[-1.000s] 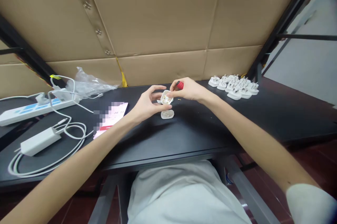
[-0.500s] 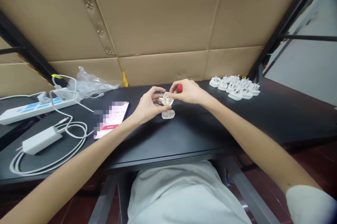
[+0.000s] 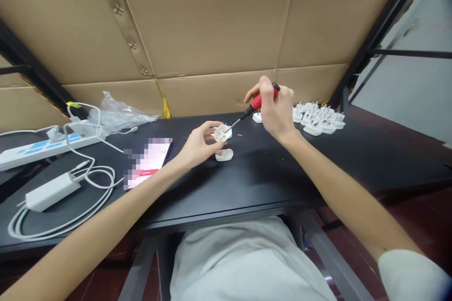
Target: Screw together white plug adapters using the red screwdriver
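My left hand [image 3: 201,144] pinches a white housing [image 3: 216,135], brass-coloured parts [image 3: 223,136] already inside; my right hand [image 3: 278,111] grips the screwdriver [image 3: 257,101], and what looks like its cover [image 3: 224,155] lies unfitted.

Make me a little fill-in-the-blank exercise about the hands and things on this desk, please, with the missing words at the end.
1. The right hand grips a screwdriver with a black and ____ handle.
2. The left hand holds a plug piece whose shell is ____.
3. From the person's seat, the grouped plugs lie on the ____ side of the desk.
4. Of the two hands, the phone lies nearer the ____ one.

Missing words: red; white; right; left.
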A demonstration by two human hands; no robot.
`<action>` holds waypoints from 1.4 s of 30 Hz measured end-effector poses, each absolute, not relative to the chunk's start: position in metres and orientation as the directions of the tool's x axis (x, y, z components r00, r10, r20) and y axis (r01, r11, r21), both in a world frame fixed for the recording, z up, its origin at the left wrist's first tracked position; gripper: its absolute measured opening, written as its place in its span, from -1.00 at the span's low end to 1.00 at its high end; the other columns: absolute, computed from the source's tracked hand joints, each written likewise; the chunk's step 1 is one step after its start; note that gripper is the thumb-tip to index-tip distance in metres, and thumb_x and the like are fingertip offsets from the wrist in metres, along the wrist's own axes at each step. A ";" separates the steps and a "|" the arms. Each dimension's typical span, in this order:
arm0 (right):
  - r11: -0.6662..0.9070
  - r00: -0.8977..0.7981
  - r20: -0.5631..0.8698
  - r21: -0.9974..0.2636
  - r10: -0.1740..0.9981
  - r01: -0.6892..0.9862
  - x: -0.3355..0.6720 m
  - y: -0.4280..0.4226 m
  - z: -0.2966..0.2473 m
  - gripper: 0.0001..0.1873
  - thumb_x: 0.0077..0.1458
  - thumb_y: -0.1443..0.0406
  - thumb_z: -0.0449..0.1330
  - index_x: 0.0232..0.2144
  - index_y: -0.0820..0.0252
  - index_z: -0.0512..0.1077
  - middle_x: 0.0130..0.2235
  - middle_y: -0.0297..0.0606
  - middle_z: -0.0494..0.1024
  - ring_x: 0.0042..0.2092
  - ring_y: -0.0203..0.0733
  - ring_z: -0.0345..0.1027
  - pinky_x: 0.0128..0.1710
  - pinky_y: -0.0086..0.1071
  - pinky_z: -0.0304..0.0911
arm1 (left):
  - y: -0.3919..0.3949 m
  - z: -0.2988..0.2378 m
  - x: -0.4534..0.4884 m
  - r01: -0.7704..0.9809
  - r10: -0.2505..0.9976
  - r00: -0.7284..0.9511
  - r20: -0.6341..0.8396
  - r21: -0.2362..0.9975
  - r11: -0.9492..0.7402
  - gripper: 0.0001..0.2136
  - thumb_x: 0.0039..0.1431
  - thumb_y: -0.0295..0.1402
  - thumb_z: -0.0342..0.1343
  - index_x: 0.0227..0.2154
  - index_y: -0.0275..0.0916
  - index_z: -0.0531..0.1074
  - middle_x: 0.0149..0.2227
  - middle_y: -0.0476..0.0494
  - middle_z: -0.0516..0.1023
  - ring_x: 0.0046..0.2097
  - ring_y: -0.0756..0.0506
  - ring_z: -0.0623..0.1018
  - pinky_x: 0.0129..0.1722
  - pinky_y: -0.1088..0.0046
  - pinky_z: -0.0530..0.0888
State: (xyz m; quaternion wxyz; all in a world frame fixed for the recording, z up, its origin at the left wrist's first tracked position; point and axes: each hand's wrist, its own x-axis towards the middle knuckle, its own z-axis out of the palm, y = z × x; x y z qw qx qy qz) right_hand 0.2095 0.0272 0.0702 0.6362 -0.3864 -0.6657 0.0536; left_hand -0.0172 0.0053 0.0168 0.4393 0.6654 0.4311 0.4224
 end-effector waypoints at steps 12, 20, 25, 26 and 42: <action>0.717 0.071 0.823 -0.530 0.563 0.452 0.197 0.019 0.066 -0.17 0.51 -0.25 -0.01 -0.70 0.05 0.35 -0.66 -0.34 0.39 -0.53 -0.21 0.35 -0.27 -0.24 0.38 | 0.006 0.016 -0.018 0.280 0.946 0.248 0.209 0.919 -0.276 -0.33 -0.01 -0.17 0.58 0.18 -0.25 0.66 0.07 -0.28 0.80 0.09 -0.37 0.76 0.28 -0.07 0.61; 0.734 0.064 0.835 -0.514 0.547 0.444 0.197 0.020 0.065 -0.21 0.54 -0.15 0.03 -0.69 0.06 0.33 -0.64 -0.34 0.38 -0.51 -0.21 0.38 -0.25 -0.23 0.39 | 0.007 0.017 -0.018 0.265 0.946 0.258 0.195 0.928 -0.264 -0.29 -0.02 -0.12 0.60 0.21 -0.26 0.65 0.10 -0.28 0.79 0.09 -0.38 0.77 0.26 -0.06 0.63; 0.721 0.081 0.833 -0.520 0.548 0.458 0.198 0.020 0.065 -0.18 0.54 -0.19 0.01 -0.70 0.05 0.31 -0.65 -0.34 0.38 -0.51 -0.20 0.37 -0.25 -0.23 0.41 | 0.005 0.020 -0.018 0.280 0.947 0.262 0.188 0.924 -0.261 -0.29 -0.02 -0.11 0.60 0.21 -0.26 0.65 0.10 -0.27 0.79 0.09 -0.37 0.77 0.27 -0.06 0.62; 0.721 0.080 0.832 -0.519 0.548 0.458 0.197 0.020 0.065 -0.18 0.53 -0.20 0.00 -0.70 0.05 0.31 -0.65 -0.34 0.38 -0.51 -0.21 0.37 -0.25 -0.23 0.41 | 0.005 0.020 -0.018 0.280 0.947 0.260 0.186 0.924 -0.258 -0.29 -0.02 -0.11 0.60 0.21 -0.26 0.65 0.10 -0.27 0.79 0.09 -0.37 0.77 0.27 -0.06 0.62; 0.734 0.021 0.814 -0.534 0.580 0.419 0.199 0.016 0.068 -0.30 0.51 -0.18 0.03 -0.58 0.04 0.32 -0.58 -0.37 0.43 -0.49 -0.22 0.31 -0.30 -0.26 0.33 | 0.003 0.021 -0.017 0.257 0.957 0.233 0.172 0.938 -0.231 -0.30 -0.04 -0.08 0.62 0.18 -0.22 0.67 0.08 -0.30 0.79 0.09 -0.40 0.77 0.28 -0.11 0.62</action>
